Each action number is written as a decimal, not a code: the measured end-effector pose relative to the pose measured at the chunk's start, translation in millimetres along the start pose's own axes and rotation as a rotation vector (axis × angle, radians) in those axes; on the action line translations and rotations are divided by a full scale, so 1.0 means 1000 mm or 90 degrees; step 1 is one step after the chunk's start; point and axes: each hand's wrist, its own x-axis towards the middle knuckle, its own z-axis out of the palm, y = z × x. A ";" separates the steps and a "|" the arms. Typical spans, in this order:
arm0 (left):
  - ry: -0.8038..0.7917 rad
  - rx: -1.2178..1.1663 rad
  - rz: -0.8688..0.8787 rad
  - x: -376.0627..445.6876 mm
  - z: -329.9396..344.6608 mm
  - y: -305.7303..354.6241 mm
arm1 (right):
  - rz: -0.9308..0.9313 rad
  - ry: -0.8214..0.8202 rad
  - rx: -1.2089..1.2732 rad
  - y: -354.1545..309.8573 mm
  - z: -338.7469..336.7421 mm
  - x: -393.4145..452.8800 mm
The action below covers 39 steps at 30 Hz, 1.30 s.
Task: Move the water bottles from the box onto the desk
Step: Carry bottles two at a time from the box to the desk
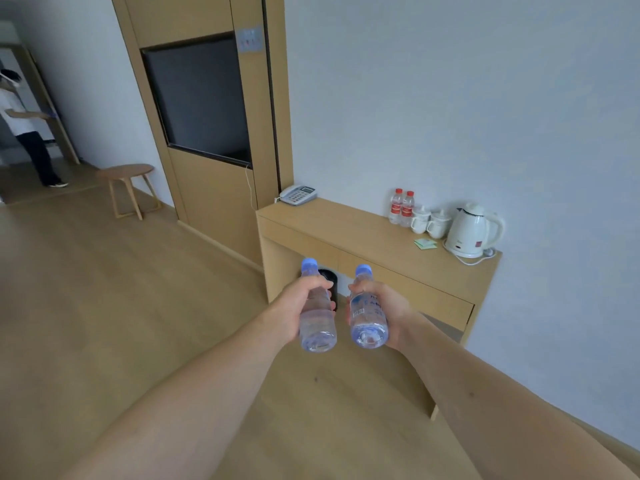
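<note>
Clear plastic blue-capped bottles (pixel 317 315) (pixel 369 315), one gripped per hand (pixel 298 306) (pixel 388 311), I'm short of wooden desk (pixel 346 233) front edge; tilted grip risks slip.

Two blue-capped bottles (pixel 318 308) (pixel 369 311) at centre, one in each of two hands (pixel 294 306) (pixel 388 313). On the table (pixel 346 233) at 2 o'clock: two red-capped bottles (pixel 397 206) (pixel 407 208), two cups (pixel 420 220) (pixel 438 224), one kettle (pixel 472 230), one phone (pixel 298 195). One stool (pixel 126 174) at 10 o'clock.

2 clear blue-capped bottles (pixel 317 313) (pixel 369 315), held aloft
</note>
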 end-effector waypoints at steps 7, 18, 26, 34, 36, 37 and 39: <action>0.039 0.044 0.020 0.138 -0.025 0.067 | 0.000 -0.049 0.020 -0.054 0.014 0.152; -0.010 0.033 0.003 0.331 -0.028 0.174 | 0.028 -0.019 0.030 -0.153 0.017 0.343; -0.048 0.026 -0.042 0.466 -0.044 0.216 | 0.007 0.065 0.033 -0.188 0.015 0.457; -0.164 0.072 -0.070 0.603 -0.038 0.292 | -0.051 0.177 0.094 -0.243 0.021 0.565; -0.176 0.051 -0.077 0.631 -0.033 0.315 | -0.062 0.205 0.130 -0.260 0.020 0.586; -0.179 0.044 -0.080 0.645 -0.031 0.324 | -0.072 0.215 0.144 -0.268 0.020 0.596; -0.190 0.043 -0.085 0.667 -0.027 0.335 | -0.093 0.240 0.139 -0.280 0.019 0.611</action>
